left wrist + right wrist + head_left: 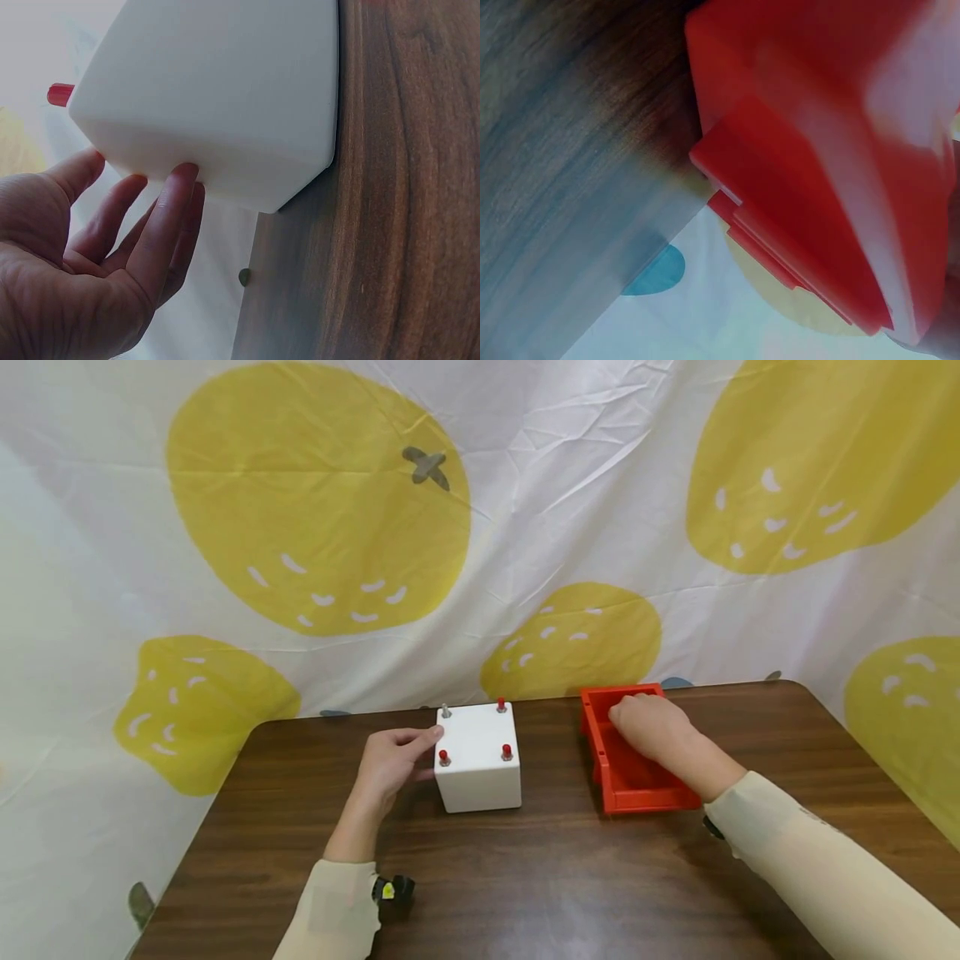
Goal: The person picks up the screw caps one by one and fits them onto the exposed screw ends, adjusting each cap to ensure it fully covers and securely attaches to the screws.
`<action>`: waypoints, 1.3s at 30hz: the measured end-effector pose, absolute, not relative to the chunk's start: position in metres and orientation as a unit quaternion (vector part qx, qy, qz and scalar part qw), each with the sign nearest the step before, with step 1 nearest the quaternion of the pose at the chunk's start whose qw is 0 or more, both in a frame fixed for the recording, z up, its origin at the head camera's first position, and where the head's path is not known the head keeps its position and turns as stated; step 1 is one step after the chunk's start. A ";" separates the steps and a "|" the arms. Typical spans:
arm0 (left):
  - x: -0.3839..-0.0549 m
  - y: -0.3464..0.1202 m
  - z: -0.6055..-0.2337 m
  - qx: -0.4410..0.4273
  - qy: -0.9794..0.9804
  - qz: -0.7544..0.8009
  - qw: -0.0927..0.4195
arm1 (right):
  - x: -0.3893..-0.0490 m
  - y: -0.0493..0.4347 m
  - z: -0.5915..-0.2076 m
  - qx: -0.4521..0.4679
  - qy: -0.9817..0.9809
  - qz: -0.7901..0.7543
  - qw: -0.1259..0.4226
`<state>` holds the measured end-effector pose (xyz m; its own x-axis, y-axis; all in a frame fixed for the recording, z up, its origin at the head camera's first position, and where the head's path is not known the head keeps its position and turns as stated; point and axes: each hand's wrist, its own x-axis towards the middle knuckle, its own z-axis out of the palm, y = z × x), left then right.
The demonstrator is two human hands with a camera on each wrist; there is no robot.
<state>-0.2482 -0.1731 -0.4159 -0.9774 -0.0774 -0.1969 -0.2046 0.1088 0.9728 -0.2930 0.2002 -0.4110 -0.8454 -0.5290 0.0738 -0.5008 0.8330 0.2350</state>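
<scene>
A white box [480,789] stands upright on the table with a metal post at each top corner. Red caps sit on three posts, among them the near-left cap [444,757], the near-right cap [507,750] and the far-right cap [501,703]. The far-left post [446,711] is bare metal. At the box's left side is my left hand [393,760], thumb on the top edge, loosely extended fingertips [184,176] against the side wall. My right hand [651,724] reaches down inside a red bin [651,800], its fingertips hidden.
A dark wood-grain table [525,877] carries the box and the bin. Behind it hangs a white cloth [555,527] with yellow fruit prints, close along the table's back edge. The red bin is to the right of the box, a gap of table between them.
</scene>
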 end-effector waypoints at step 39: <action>-0.249 -0.174 -0.417 -0.097 0.744 0.659 0.050 | -0.301 0.198 -0.424 0.287 -0.951 -0.096 0.067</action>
